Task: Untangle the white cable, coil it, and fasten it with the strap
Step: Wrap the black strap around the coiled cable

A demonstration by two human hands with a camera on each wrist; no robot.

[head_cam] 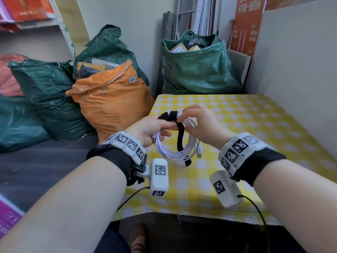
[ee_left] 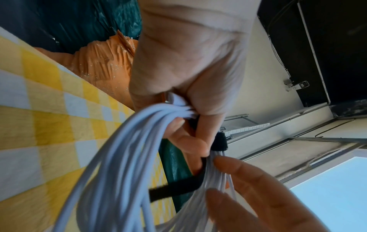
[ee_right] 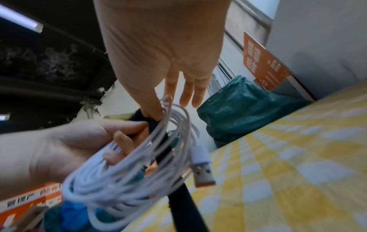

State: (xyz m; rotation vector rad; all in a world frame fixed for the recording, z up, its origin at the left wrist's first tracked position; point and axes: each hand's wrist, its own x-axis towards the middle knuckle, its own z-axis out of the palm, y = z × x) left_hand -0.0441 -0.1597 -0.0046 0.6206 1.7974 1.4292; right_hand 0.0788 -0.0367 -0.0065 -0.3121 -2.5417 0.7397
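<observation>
The white cable is wound into a coil and held in the air over the yellow checked table. My left hand grips the coil's upper left side, fingers curled through the loops. A black strap lies over the top of the coil and hangs down through its middle to a loose end. My right hand pinches the strap against the strands at the top; its thumb presses on the strap while the other fingers stay straight. The USB plug dangles at the coil's right side. Cable and strap show close up.
An orange sack and green sacks stand against the table's left and far edges. A pale board borders its right side. A dark cord from the wrist camera hangs over the front edge.
</observation>
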